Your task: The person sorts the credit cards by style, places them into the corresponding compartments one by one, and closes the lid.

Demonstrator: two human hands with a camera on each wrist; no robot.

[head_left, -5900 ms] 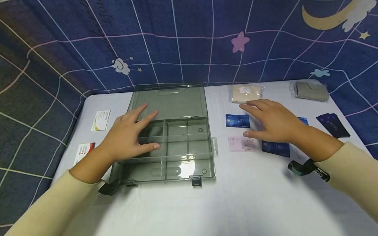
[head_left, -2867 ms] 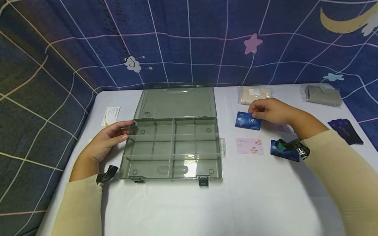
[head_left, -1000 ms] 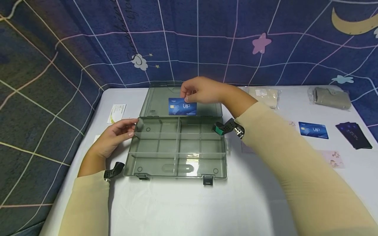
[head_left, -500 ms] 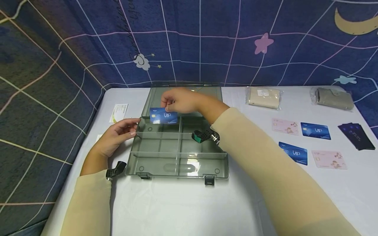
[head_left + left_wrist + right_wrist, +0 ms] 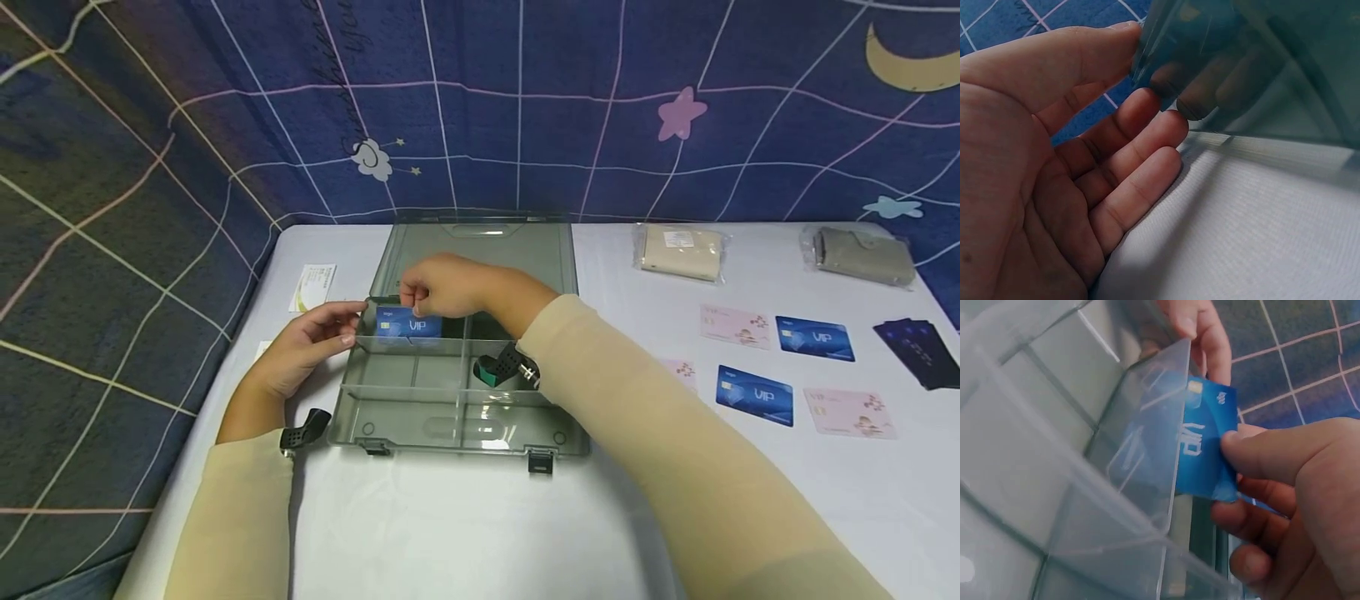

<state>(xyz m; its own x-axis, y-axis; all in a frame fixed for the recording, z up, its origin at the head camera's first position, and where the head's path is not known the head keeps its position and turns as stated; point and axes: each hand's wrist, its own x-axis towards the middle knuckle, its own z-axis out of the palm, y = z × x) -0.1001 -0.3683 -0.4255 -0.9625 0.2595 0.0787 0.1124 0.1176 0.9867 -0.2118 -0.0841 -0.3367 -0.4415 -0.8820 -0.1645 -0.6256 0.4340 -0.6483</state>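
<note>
My right hand (image 5: 442, 287) pinches a blue VIP card (image 5: 408, 323) between thumb and fingers. The card's lower part is inside the back-left compartment of a grey transparent divider box (image 5: 420, 417), behind a clear partition (image 5: 1172, 431). In the right wrist view, the thumb (image 5: 1254, 453) presses the card's printed face near its edge. My left hand (image 5: 311, 346) touches the box's left outer wall near the back corner. Its fingers (image 5: 1141, 187) are loosely bent against the wall in the left wrist view. The lid (image 5: 517, 246) lies open behind the box.
Pink cards (image 5: 735, 325) and blue VIP cards (image 5: 815, 337) lie right of the box. Farther right are dark cards (image 5: 918, 352). Two wrapped wallets, one beige (image 5: 681, 252) and one grey (image 5: 862, 256), lie at the back. A white card (image 5: 313, 287) lies left.
My right hand picked up the blue VIP card from the right side, carried it left over the box and lowered it into the back-left compartment. My left hand moved to the box's left wall.
</note>
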